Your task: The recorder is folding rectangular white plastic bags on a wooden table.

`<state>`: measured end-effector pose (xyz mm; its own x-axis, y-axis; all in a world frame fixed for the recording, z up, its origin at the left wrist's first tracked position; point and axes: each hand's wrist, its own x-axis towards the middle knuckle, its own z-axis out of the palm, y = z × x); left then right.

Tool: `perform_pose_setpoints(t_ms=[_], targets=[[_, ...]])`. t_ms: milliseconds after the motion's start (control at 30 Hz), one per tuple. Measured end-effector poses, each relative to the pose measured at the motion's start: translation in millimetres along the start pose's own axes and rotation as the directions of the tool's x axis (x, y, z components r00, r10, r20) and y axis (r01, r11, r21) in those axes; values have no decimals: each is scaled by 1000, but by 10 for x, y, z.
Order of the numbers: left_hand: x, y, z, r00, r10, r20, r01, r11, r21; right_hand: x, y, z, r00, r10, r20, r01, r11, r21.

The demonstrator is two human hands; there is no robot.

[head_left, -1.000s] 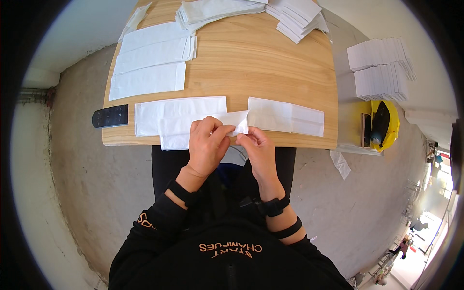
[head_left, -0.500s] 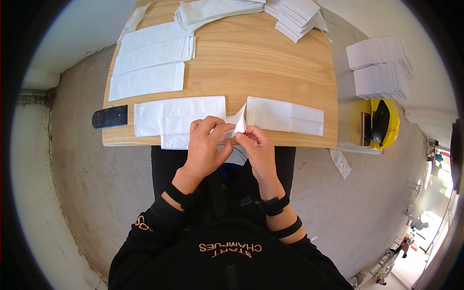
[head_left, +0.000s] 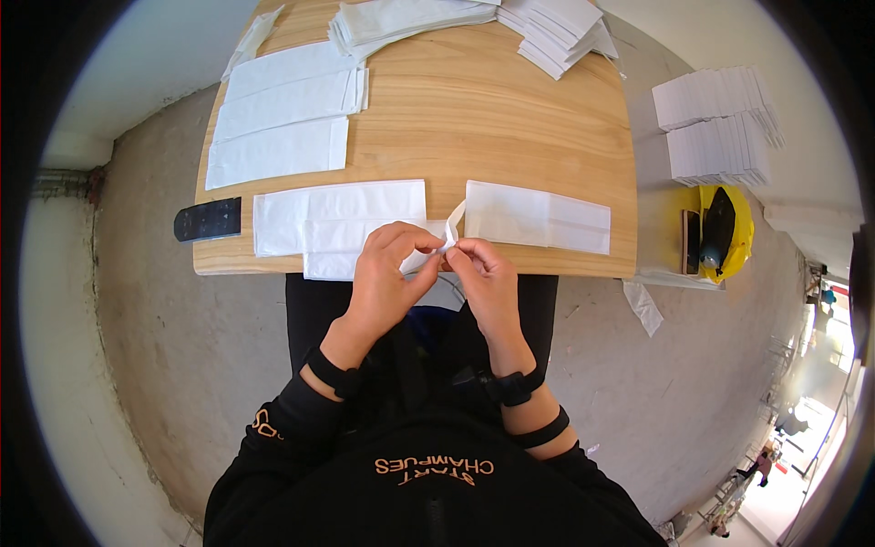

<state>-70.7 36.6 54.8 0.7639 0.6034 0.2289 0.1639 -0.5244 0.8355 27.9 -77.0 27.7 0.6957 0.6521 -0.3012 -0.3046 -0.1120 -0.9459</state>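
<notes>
At the table's near edge a thin white sleeve-like bag [head_left: 333, 259] lies flat, its right end lifted and bunched between my hands. My right hand [head_left: 485, 278] pinches that raised end between thumb and forefinger. My left hand [head_left: 390, 272] rests over the bag, thumb and forefinger curved toward the same end with a gap between them. Partly beneath it lies another white bag [head_left: 365, 201]. Just right of my fingers is a long flat white folded piece [head_left: 538, 217], lying apart from my hands.
White bags [head_left: 278, 150] lie in overlapping rows at the left of the wooden table [head_left: 492, 128]. More bags [head_left: 415, 20] and folded white pieces [head_left: 561, 36] lie at the far edge. A dark phone [head_left: 208, 220] is at left. White stacks [head_left: 715, 123] and a yellow bag [head_left: 743, 232] stand right.
The lifted bag end has folded into a narrower strip between my hands. My left fingers have shifted slightly, while my right hand keeps nearly the same place.
</notes>
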Motion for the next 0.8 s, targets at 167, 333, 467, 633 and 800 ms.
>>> perform_pose_setpoints(t_ms=[167,333,467,633,800], targets=[[-2,-6,-8,1000,-23,20,23,1000,-11,-16,-45,13,1000,19,-4,-19,1000,-10],[9,1,0,999,-43,20,44,997,-65,3,24,-40,998,-60,24,62,993,-96],[17,-6,-29,995,-60,82,65,996,-61,-18,-118,-2,985,-168,40,172,958,-228],[10,-51,12,988,-142,59,148,983,-110,-32,-191,12,965,-244,99,264,885,-383],[-34,-64,15,954,-300,0,294,934,-204,-46,-146,-25,958,-285,40,277,878,-390]])
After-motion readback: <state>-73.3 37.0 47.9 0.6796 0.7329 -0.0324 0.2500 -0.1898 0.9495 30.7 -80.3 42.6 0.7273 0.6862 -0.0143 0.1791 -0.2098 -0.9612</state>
